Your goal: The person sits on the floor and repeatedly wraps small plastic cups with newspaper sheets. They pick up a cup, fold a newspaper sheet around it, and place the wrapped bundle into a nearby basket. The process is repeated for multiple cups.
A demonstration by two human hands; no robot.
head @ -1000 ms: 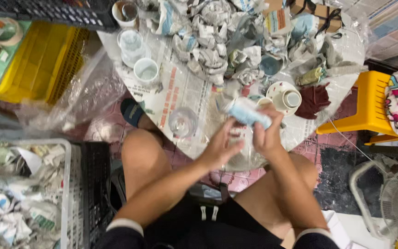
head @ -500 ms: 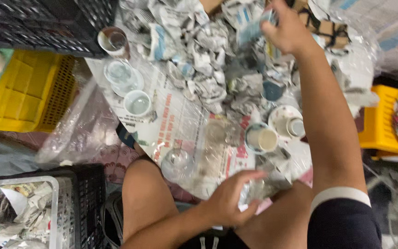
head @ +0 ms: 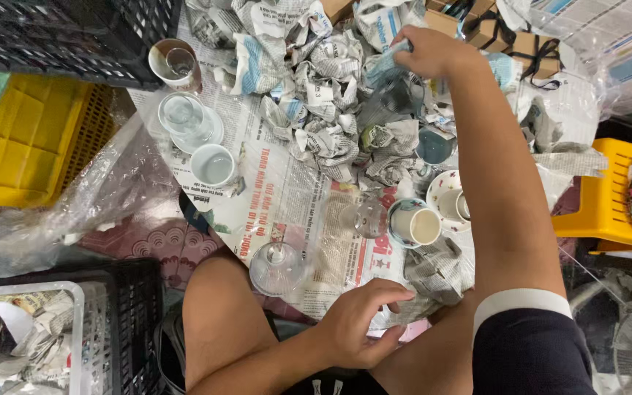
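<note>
My right hand [head: 433, 53] reaches far forward into a heap of crumpled newspaper bundles [head: 316, 95] and grips one wrapped bundle [head: 393, 55] at the top of the heap. My left hand [head: 363, 322] rests low near my lap on the near edge of the spread newspaper sheet [head: 287, 197], fingers curled on crumpled paper and plastic [head: 426, 281]. A white cup [head: 415, 223] stands on a saucer just ahead of the left hand. Beside it stands a clear glass [head: 363, 217].
A clear glass lid [head: 276, 267] lies near my knee. More cups and glasses [head: 192, 121] stand at the sheet's left. A yellow crate [head: 20, 146] and black crate [head: 60, 33] are left, a yellow stool [head: 601, 197] right, a basket of paper [head: 23, 336] lower left.
My right hand moved from my lap up to the far paper heap and took hold of a wrapped bundle. The left hand stayed low, and the white cup now stands unwrapped on the sheet.
</note>
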